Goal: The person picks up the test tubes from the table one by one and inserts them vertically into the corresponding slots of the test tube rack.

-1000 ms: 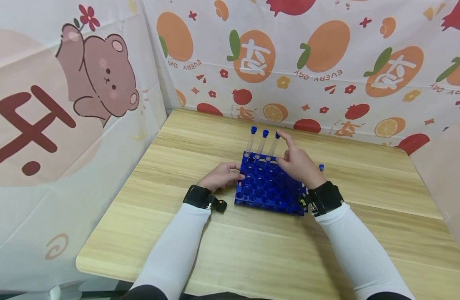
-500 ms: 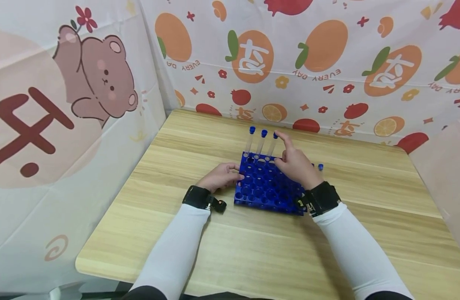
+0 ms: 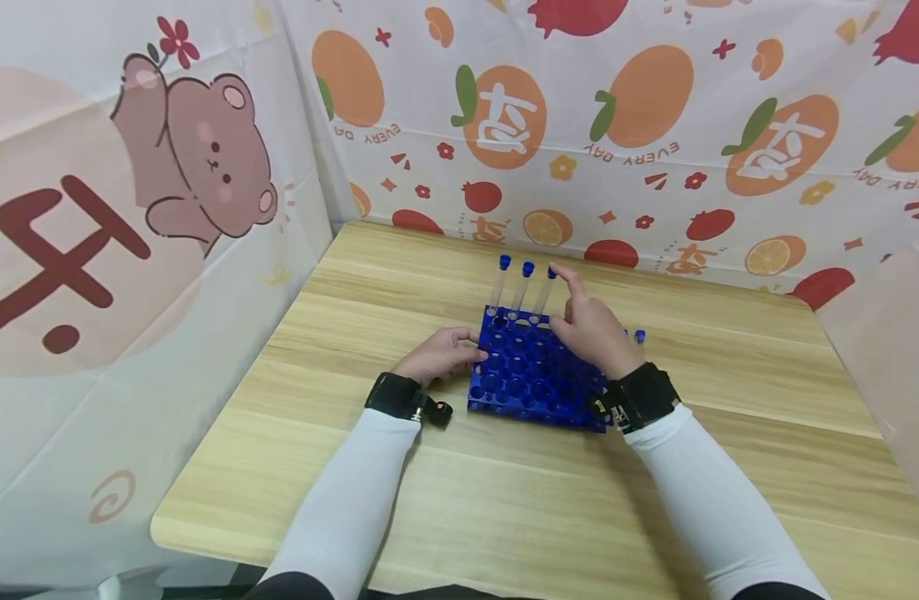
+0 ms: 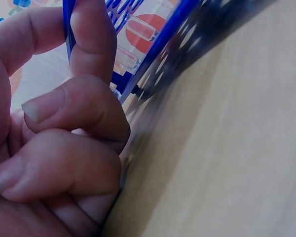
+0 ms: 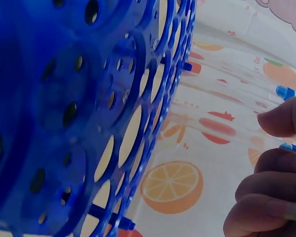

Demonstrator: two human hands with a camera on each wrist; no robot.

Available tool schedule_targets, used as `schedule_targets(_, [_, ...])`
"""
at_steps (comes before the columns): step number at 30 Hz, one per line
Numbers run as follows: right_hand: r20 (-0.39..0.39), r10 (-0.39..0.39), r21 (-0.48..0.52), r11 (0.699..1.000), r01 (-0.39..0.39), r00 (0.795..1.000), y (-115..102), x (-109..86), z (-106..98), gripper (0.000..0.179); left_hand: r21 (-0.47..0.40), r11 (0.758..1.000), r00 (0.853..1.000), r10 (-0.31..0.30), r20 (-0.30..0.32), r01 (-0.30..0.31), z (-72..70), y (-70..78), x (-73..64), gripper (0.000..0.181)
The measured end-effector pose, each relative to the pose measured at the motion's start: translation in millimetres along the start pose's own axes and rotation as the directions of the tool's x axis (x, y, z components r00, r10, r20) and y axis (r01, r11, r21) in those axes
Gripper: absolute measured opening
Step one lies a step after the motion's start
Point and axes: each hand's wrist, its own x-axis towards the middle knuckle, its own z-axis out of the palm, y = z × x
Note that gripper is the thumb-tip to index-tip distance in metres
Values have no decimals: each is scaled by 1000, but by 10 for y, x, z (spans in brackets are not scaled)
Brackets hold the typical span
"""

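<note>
A blue test tube rack sits on the table, with three clear test tubes standing in its far-left row. They are the left tube, the middle tube and the right tube, all blue-capped. My left hand pinches the rack's left edge between thumb and index finger, other fingers curled. My right hand is over the rack's far right part, hiding some holes. Its index finger reaches out and the tip touches the right tube's blue cap. In the right wrist view, the thumb is near the caps.
Beyond the right hand, another blue cap shows on a mostly hidden tube. The wooden table extends around the rack. A fruit-printed cloth hangs along the back edge, and a bear-printed cloth on the left.
Both hands and the tubes stay practically where they were. The whole view shifts very slightly, and the right index finger remains on the same cap.
</note>
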Motion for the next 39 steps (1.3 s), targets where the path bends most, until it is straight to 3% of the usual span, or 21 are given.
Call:
schedule_targets(12, [-43, -24, 23, 999, 25, 999, 6, 3, -28, 69, 8, 1000, 1000, 4, 6, -4, 36, -35, 20, 29])
schedule_targets(25, [-69, -33, 23, 999, 35, 997, 43, -45, -9, 77, 9, 1000, 1000, -22, -4, 22, 52, -26, -33, 28])
schedule_targets(39, [-99, 33, 11, 999, -32, 995, 286, -180, -174, 79, 13, 1000, 1000, -9, -10, 10, 9, 17, -44, 27])
